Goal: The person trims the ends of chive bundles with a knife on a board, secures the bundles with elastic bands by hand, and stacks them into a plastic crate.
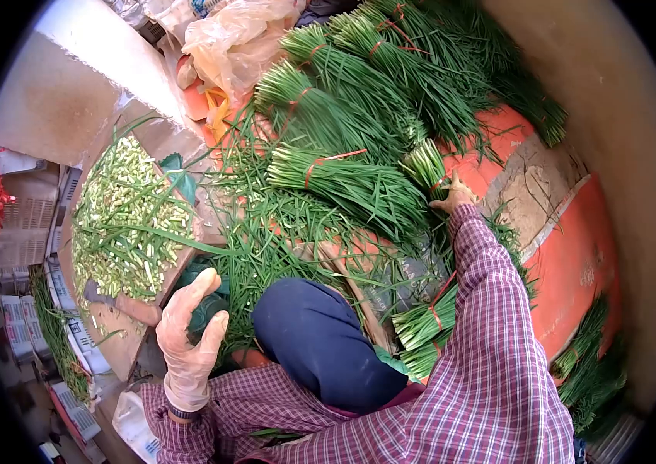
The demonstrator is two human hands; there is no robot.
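My right hand (455, 193) reaches forward and is closed around a small bunch of garlic chives (424, 164), near its red tie, with the pale cut ends pointing up and away. Beside it lies a larger tied bunch (343, 182), and more tied bunches (390, 69) are stacked beyond. My left hand (189, 344), in a thin pale glove, hovers near the wooden board (123, 340); its thumb and fingers are apart with nothing between them. On that board sit a heap of chopped pale stalk ends (134, 220) and what looks like a wooden-handled knife (138, 309).
Loose green leaves (266, 232) cover the ground before my knee (316, 340). Further tied bunches (424, 325) lie by my right sleeve, on orange sacking (587, 255). A clear plastic bag (235, 42) is at the back. A curved wall (614, 116) bounds the right side.
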